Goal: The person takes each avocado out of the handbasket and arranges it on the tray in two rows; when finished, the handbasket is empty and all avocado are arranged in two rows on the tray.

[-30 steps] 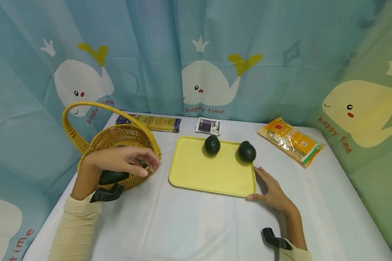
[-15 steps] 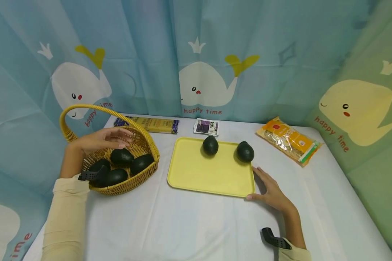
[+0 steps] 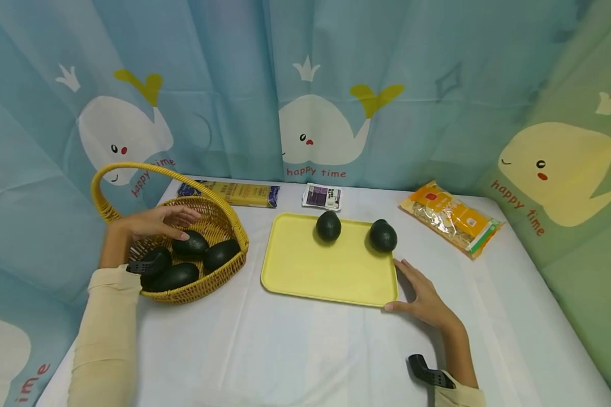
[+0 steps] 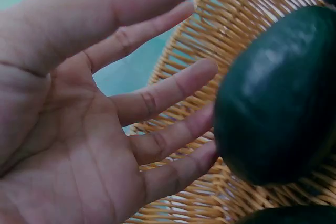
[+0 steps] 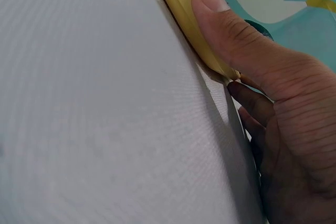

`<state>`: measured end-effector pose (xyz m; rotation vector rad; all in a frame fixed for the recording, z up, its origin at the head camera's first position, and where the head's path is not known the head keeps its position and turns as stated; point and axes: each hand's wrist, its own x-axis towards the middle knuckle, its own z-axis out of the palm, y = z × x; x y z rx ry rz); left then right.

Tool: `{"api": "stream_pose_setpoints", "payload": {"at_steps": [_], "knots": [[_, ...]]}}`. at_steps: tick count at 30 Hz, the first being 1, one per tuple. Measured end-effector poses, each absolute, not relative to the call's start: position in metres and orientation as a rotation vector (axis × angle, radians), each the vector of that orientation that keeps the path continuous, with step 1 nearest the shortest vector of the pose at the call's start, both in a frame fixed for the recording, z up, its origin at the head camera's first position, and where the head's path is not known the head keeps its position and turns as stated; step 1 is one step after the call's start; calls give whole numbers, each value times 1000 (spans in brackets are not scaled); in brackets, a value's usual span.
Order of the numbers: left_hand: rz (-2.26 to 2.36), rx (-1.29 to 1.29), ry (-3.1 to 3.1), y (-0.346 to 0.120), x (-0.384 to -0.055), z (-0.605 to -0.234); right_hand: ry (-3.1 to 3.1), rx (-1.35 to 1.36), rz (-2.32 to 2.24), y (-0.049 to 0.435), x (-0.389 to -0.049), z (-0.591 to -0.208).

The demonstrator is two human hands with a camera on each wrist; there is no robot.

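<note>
My left hand point(image 3: 158, 221) is over the yellow wicker basket point(image 3: 198, 291), its thumb tip at a dark green avocado point(image 3: 197, 245). In the left wrist view, fairly straight fingers extend toward that avocado point(image 4: 278, 93), not curled around it. Several avocados lie inside the basket, one partly behind my wrist strap. On the right, my right hand point(image 3: 425, 299) holds the near right corner of a yellow tray point(image 3: 321, 271). The right wrist view has the thumb against the tray's edge point(image 5: 181, 9) and the fingers around the corner. Two avocados, one back-centre point(image 3: 328, 226) and one back-right point(image 3: 383, 236), are on the tray.
Along the back lie a long yellow-and-blue packet point(image 3: 244, 194) and a small purple-and-white packet point(image 3: 322, 196). An orange bag point(image 3: 450, 217) rests at the back right. The basket's tall handle point(image 3: 183, 174) arches above it. Whale-print curtains point(image 3: 234, 85) surround the white table.
My left hand moved left and back into the basket area, then its thumb came down toward an avocado. The avocados in the basket came into sight. My right hand stayed at the tray.
</note>
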<state>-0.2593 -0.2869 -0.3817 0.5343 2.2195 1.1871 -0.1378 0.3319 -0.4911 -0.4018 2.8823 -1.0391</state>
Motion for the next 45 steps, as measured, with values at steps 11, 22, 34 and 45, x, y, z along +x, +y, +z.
{"api": "stream_pose_setpoints", "payload": {"at_steps": [11,22,34,45], "knots": [[1107,498,2206,-295,-263,-397,2889,-406,-1042,333,-141,-491],[998,514,2225,-291,-262,-405,2897,-437,-1038,333,-141,-491],[961,451,2198,-287,-259,-404,2886,-420,-1025,332,-139,-494],[942,507,2352,-283,-261,-402,2881,-412,-1046,333,-137,-492]]}}
